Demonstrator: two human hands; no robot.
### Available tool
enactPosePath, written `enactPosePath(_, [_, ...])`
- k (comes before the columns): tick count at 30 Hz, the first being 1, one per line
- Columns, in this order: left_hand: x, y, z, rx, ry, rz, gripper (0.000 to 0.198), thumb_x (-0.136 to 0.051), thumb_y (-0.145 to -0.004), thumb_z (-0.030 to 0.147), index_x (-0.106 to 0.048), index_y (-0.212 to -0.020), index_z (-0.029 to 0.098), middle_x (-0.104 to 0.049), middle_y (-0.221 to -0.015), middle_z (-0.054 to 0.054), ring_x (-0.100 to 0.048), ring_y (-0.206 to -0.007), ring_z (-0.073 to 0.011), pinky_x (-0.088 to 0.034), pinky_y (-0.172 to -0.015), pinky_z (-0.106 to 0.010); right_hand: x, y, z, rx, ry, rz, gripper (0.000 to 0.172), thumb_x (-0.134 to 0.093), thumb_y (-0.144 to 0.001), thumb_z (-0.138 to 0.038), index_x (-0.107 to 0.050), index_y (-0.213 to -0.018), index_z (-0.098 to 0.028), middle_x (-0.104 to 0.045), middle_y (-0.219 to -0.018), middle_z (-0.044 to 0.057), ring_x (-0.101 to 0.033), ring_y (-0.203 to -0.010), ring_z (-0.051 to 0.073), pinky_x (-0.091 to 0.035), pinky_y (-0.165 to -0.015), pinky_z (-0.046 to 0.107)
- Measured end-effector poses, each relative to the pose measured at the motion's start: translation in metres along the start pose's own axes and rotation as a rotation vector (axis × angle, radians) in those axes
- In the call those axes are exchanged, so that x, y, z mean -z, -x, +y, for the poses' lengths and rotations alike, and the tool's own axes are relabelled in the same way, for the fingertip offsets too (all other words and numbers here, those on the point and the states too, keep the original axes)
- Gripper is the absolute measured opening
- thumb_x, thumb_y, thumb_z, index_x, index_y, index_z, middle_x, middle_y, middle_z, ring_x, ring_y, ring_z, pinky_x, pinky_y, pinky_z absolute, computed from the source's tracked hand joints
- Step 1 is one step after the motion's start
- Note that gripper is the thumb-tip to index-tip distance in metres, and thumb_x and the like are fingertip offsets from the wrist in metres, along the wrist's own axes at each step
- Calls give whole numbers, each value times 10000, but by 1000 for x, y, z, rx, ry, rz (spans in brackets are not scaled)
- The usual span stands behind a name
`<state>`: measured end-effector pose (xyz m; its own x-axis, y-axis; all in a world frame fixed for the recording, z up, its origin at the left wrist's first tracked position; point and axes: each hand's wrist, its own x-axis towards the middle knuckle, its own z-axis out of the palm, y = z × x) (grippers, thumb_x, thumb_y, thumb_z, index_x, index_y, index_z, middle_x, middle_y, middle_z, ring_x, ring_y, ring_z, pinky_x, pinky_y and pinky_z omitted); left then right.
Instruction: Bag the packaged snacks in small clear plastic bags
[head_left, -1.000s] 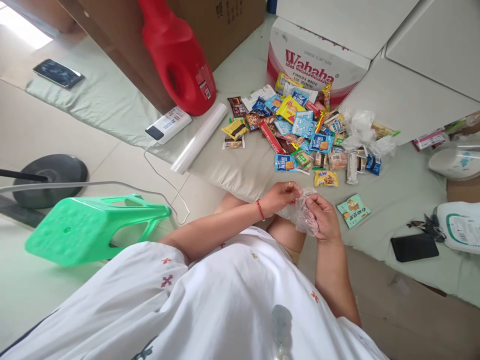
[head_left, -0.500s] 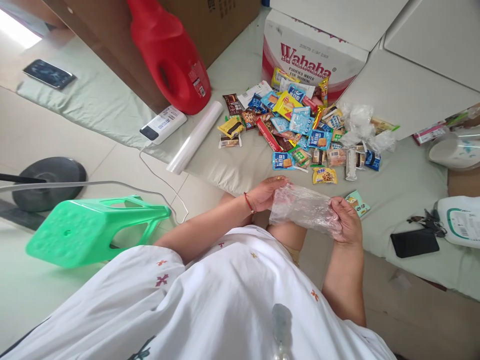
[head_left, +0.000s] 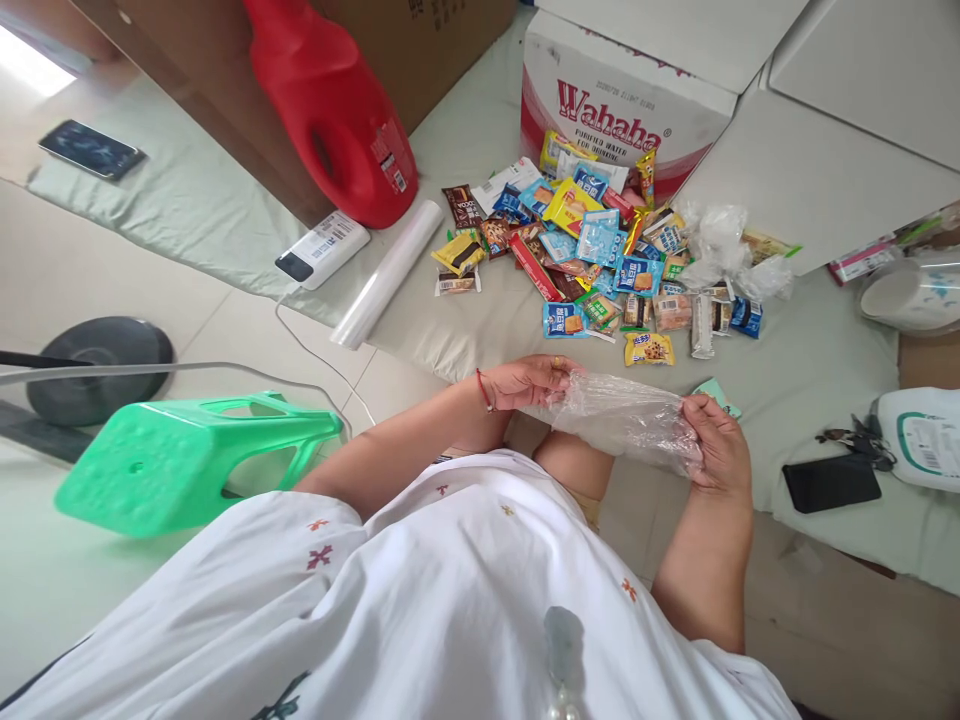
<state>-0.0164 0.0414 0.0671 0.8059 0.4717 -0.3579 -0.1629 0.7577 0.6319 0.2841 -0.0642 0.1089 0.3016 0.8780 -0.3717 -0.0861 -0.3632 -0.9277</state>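
Observation:
A clear plastic bag is stretched between my two hands, above my lap. My left hand, with a red string at the wrist, pinches one end of it. At the other end, my right hand grips the film between thumb and fingers. A mint-green snack packet lies just beyond my right hand, partly hidden by it. Past the bag, a heap of wrapped snacks spreads over the pale green cloth. Crumpled clear plastic sits at the heap's right side.
A roll of clear bags lies left of the snacks, near a white power bank and a red jug. The Wahaha carton stands behind. A green stool is at left; a black pouch with keys at right.
My hands have moved apart, the right one further right, and the bag is pulled wider between them. More of the mint-green packet is now covered by my right hand.

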Motion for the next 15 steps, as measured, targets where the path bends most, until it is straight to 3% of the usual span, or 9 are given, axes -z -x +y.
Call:
enactPosePath(3, [12,-6,10,-93,-203,110,527,-967,-554,251,-740,-1017,139,-662,-829,-16,-590,-682,-99,-459,-639,-240,8,-7,-6,58,59,67,382,-901,-672,-521,-697,-787,-218,-512,-562,-62,-355,-440,79,-273,-405,230])
enactPosePath(5, [14,-11,21,-220,-424,216,379,-915,-598,240,-741,-921,144,-651,-834,-12,-582,-723,-111,-481,-687,-252,10,-9,-13,171,154,112,332,-878,-724,-498,-738,-816,-211,-515,-561,-55,-364,-453,87,-283,-423,239])
enactPosePath(9, [11,-12,43,-598,-774,363,119,-783,-732,224,-699,-791,165,-623,-960,-49,-591,-881,-150,-501,-756,-258,7,1,-27,673,402,201,153,-854,-802,-375,-812,-881,-251,-642,-783,14,-565,-652,150,-433,-558,286])
enactPosePath(10, [11,-12,45,-665,-807,378,95,-761,-752,217,-686,-784,168,-615,-1008,-65,-596,-933,-162,-500,-755,-253,5,7,-30,772,460,158,104,-848,-816,-336,-822,-896,-275,-664,-850,29,-606,-731,170,-472,-613,301])
enactPosePath(12, [14,-9,43,-736,-819,408,77,-726,-774,196,-652,-775,174,-600,-1086,-90,-598,-998,-177,-499,-746,-250,2,18,-30,849,581,-49,84,-798,-869,-287,-832,-937,-324,-688,-904,39,-642,-821,191,-521,-702,329])
enactPosePath(15, [22,-5,28,-800,-782,474,95,-679,-792,180,-589,-763,182,-590,-1118,-105,-610,-988,-175,-516,-781,-283,0,33,-22,730,784,-509,175,-708,-949,-322,-824,-1076,-355,-746,-1002,54,-691,-919,212,-575,-826,369])
